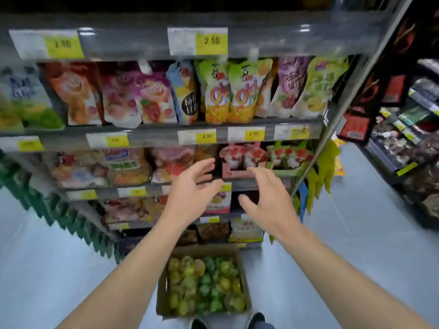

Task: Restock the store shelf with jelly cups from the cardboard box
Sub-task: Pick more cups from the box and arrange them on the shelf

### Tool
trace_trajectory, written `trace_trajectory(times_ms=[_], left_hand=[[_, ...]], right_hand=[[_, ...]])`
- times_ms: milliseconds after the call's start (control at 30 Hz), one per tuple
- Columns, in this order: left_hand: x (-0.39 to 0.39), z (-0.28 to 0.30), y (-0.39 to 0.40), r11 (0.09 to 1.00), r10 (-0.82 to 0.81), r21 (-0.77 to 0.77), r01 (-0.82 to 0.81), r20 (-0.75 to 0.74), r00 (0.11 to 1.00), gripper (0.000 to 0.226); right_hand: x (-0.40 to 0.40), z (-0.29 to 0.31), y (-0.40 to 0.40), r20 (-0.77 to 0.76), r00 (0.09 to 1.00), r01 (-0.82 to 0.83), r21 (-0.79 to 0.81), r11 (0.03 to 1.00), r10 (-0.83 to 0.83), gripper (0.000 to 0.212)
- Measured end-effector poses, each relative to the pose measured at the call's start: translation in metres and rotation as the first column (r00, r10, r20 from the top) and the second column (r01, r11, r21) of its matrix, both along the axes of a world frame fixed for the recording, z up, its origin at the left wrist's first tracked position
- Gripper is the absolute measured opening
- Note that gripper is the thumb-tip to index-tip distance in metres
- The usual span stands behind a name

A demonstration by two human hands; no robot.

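A: Where are the jelly cups (204, 287)?

B: In the cardboard box (245, 279), which sits on the floor (356, 245) at the foot of the store shelf (152, 140), just in front of the person's shoes.

A: Which way does the box run?

B: Its long axis points from the shoes toward the shelf, open top up. The cups lie packed close together, filling it; I can't tell which way each one faces.

A: How do they look?

B: Small and glossy, yellow-green on the side of the box farther from the aisle's right, deeper green toward the right. They are too blurred and crowded to count.

A: And the hands?

B: Two, both bare, raised above the box in front of the shelf's middle tiers. The left hand (190, 193) has its fingers spread and relaxed, holding nothing. The right hand (268, 198) is the same, its fingers (255, 173) splayed toward a pink display tray (237, 173) of red-and-white packs, with nothing in its grasp.

A: Above the box?

B: One row of standing spouted pouches (228, 91), with yellow price tags (210, 41) on the rails.
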State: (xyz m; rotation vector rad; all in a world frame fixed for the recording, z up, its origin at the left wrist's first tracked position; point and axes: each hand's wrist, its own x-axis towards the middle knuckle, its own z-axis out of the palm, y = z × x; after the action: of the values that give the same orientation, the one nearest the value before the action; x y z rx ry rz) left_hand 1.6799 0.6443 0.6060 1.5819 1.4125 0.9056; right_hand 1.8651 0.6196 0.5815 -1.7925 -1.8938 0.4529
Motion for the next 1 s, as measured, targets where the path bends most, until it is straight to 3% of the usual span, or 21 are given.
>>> trace_trajectory(times_ms=[300, 600, 767, 1000], left_hand=[[-0.030, -0.159, -0.066, 0.911, 0.083, -0.400, -0.100, -0.059, 0.995, 0.051], [-0.042, -0.333, -0.103, 0.802, 0.061, -0.571, -0.175, -0.214, 0.975, 0.051], [-0.064, -0.431, -0.114, 0.752, 0.069, -0.620, -0.225, -0.266, 0.961, 0.051], [-0.101, -0.577, -0.109, 0.721, 0.010, -0.660, -0.213, -0.297, 0.955, 0.059]], right_hand=[[-0.013, -0.155, -0.057, -0.025, 0.991, -0.129, -0.406, 0.905, 0.130, 0.063], [-0.009, -0.324, -0.085, -0.033, 0.993, -0.103, -0.683, 0.723, 0.111, 0.061], [-0.027, -0.418, -0.089, -0.027, 0.992, -0.100, -0.760, 0.642, 0.123, 0.063], [-0.073, -0.560, -0.066, -0.052, 0.979, -0.165, -0.767, 0.620, 0.196, 0.066]])
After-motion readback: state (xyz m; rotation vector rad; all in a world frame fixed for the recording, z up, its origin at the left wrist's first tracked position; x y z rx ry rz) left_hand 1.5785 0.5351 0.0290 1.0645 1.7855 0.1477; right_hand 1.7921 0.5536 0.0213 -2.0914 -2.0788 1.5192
